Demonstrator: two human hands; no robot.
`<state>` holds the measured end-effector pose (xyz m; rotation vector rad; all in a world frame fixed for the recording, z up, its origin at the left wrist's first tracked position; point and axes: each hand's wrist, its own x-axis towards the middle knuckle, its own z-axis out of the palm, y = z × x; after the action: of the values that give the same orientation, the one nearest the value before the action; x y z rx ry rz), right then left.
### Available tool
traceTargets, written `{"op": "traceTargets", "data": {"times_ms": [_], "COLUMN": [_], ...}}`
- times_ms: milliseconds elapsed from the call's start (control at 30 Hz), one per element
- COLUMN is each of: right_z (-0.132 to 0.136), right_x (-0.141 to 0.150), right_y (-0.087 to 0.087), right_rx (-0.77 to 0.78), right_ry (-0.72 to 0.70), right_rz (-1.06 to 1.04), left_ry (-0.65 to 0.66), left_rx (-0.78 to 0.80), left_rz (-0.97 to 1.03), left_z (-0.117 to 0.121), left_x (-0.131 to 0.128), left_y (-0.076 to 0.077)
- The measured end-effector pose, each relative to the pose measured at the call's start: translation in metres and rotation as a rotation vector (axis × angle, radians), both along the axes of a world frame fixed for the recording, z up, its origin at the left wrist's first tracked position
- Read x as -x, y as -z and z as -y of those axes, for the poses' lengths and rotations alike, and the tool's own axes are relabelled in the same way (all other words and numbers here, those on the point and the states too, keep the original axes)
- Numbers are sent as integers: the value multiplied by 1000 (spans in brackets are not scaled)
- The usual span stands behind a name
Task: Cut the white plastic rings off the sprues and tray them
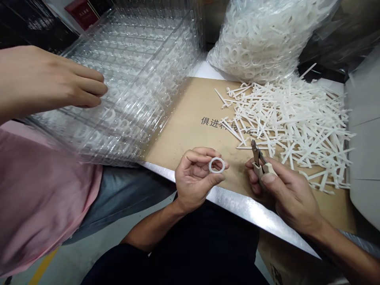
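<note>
My left hand (pixel 194 178) pinches a white plastic ring (pixel 216 165) between thumb and fingertips, just over the table's front edge. My right hand (pixel 285 190) grips a small pair of side cutters (pixel 257 156) with beige handles and dark metal jaws. The jaws point up and away from me, a little apart from the ring and close to a loose heap of white plastic runner pieces (pixel 285 122). That heap lies on a brown cardboard sheet (pixel 190 134) printed with dark Chinese characters, which are partly covered by the pieces.
A co-worker's hand (pixel 53 75) in a pink sleeve (pixel 38 198) reaches over stacked clear plastic trays (pixel 127 67) holding white rings. A clear bag of white rings (pixel 255 43) stands behind the heap. The steel table edge (pixel 237 202) runs in front, and a pale panel (pixel 363 134) stands at right.
</note>
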<state>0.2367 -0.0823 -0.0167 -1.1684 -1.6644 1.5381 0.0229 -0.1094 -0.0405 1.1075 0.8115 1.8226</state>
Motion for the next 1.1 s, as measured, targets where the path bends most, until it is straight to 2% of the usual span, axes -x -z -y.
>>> {"op": "traceTargets", "data": {"times_ms": [400, 633, 800, 1100], "right_z": [-1, -3, -3, -6], "right_x": [0, 0, 0, 9], "right_y": [1, -1, -1, 1], "right_rx": [-33, -388, -505, -871], "right_ry": [-9, -34, -49, -114], "right_rz": [16, 201, 252, 338], "left_ry": [-7, -23, -47, -63], "left_rx": [24, 16, 36, 82], "left_rz": [1, 13, -13, 58], "left_z": [1, 1, 2, 2], "left_x": [0, -2, -2, -2], "left_y": [1, 0, 2, 2]}}
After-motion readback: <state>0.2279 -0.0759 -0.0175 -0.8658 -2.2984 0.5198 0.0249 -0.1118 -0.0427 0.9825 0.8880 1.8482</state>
